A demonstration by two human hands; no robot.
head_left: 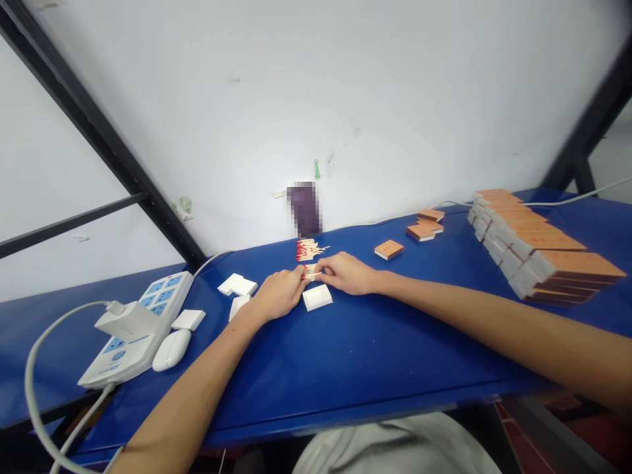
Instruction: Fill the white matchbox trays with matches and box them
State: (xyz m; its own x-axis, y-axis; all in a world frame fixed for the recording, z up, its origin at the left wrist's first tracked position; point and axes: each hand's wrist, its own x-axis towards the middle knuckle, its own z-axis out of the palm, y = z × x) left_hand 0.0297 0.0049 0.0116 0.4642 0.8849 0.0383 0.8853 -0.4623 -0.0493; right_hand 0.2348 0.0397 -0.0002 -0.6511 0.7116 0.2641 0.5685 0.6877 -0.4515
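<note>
Between my two hands lies a small bundle of matches (311,271) with red heads toward the left. My left hand (280,291) pinches the red-headed end, and the fingers of my right hand (347,272) close on the pale stick end. Just beyond them, a loose pile of red-tipped matches (309,249) rests on the blue table (345,362). A white matchbox tray (317,298) sits right in front of the bundle, nearer to me. Whether the bundle is lifted off the table, I cannot tell.
Several white trays (237,284) lie left of my left hand, near a power strip (143,329) with a charger and a white earbud case (171,350). Orange matchboxes (388,249) lie at the back right, beside a long stack of matchboxes (533,243). A wall stands behind.
</note>
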